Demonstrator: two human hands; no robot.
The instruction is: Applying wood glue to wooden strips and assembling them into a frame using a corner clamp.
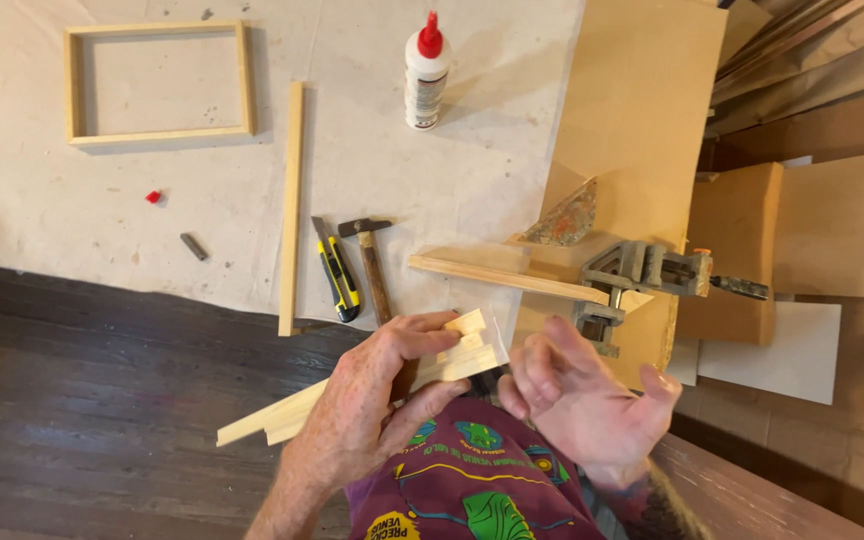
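**Wood strips in my left hand, right hand open beside their ends**

I am gripping a bundle of pale, square-section wooden strips [422, 372] in my left hand [377, 400], fingers wrapped over the top and thumb pressing from below, so the hand is closing firmly around them. The long axis of the strips is running from their cut ends, just past my fingertips and up to the right, down and away to the left beyond my wrist, over the dark plank floor [82, 400].

My right hand [582, 395] is hovering just beside those cut ends, palm turned up and fingers loosely spread, holding nothing. It is the nearer hand to the end faces; they are lying directly to its left, close to its curled fingers but not clearly touching them.

Just beyond my left knuckles, a wooden-handled hammer [372, 265] and a yellow-and-black utility knife [336, 270] are lying side by side on the pale paper sheet [102, 210]. Beyond my right hand, a grey metal corner clamp [632, 280] is holding another light wooden strip [502, 278]. Farther out are a loose long strip [292, 205], a white glue bottle with a red cap [425, 72], and a finished rectangular wooden frame [159, 82].
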